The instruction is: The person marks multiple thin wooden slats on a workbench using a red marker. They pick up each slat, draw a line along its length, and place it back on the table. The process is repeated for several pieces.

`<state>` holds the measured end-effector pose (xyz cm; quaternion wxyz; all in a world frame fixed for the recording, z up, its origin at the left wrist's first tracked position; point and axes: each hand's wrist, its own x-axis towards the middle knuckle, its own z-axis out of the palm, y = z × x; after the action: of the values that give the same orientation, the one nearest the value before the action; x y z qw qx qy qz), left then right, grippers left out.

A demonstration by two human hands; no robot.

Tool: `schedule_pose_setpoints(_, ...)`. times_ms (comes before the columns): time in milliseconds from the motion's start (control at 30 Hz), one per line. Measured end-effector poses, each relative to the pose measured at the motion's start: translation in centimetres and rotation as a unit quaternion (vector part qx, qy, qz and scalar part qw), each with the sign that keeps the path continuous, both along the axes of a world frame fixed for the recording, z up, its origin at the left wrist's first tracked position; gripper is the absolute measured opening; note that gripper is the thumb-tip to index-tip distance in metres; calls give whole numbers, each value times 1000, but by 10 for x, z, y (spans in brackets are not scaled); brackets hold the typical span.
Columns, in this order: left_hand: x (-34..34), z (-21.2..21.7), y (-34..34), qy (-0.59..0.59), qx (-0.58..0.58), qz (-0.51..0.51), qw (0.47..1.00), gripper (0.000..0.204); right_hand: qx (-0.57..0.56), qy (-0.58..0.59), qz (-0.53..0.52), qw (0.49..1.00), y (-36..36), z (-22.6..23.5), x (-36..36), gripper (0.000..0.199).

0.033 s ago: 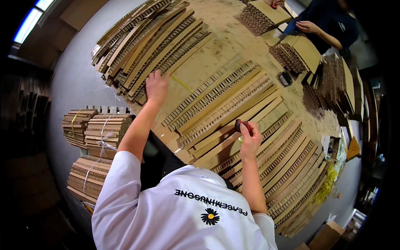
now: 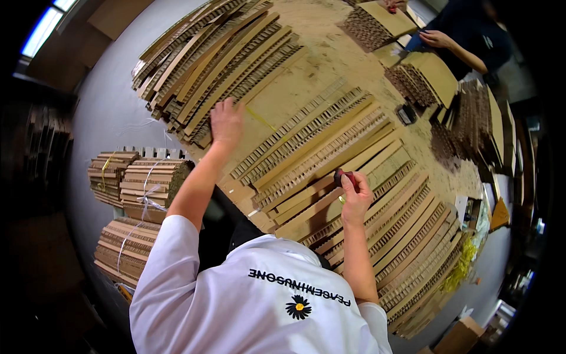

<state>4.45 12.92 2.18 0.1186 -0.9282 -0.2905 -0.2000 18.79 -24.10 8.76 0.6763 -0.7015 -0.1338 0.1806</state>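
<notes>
While a red-and-black tool (image 2: 340, 176) is clasped by the right hand (image 2: 357, 202), cardboard strips (image 2: 234, 75) are touched by the left hand (image 2: 226, 125), fingers loosely spread, grip unclear.

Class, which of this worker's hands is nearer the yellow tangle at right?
Right. The right hand, gripping a red-and-black object, is left of the yellow tangle, across cardboard strips; the left hand is farther, at the upper stack.

Very little has changed: the view has shifted slightly, so the honeycomb cardboard strips (image 2: 315, 141) and the stacked panels (image 2: 435, 66) near the co-worker (image 2: 469, 41) now appear a touch farther right, as do the person's left hand (image 2: 227, 123) and right hand (image 2: 356, 199)
</notes>
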Motion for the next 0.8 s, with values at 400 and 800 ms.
schedule_pose_setpoints(400,13,-24,-123,-44,-342,26,938,35,-58,-103,236,964,155,-25,98,12)
schedule_pose_setpoints(800,-4,-35,-108,-106,-315,5,943,43,-139,-103,408,896,148,-33,125,15)
